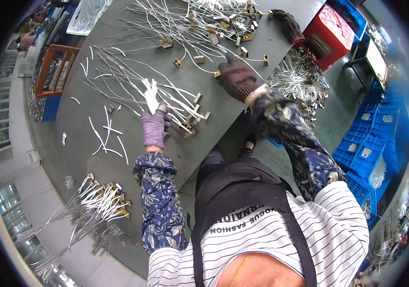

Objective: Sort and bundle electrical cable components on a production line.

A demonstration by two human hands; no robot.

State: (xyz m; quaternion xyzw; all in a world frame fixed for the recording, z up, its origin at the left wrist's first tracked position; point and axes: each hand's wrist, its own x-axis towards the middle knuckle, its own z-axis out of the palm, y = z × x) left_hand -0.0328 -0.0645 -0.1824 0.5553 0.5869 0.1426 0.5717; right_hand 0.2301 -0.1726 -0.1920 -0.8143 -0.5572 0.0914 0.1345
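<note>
My left hand (154, 128), in a purple knitted glove, is closed around a bunch of short white sleeves (150, 95) that stick up out of the fist. Beside it lie several thin white wires (121, 79) with white sleeves and metal block ends (198, 98). My right hand (235, 79), in a dark brown glove, has its fingers curled at a small brass-coloured end piece (217, 74) of a wire, seemingly pinching it. The glove partly hides the contact.
A heap of wires with metal ends (214, 28) covers the table's far side. Loose white sleeves (104, 131) and a sleeved bundle (101, 198) lie left. A dark glove (288, 25) lies far right, near a red box (329, 36). Blue crates (369, 136) stand right.
</note>
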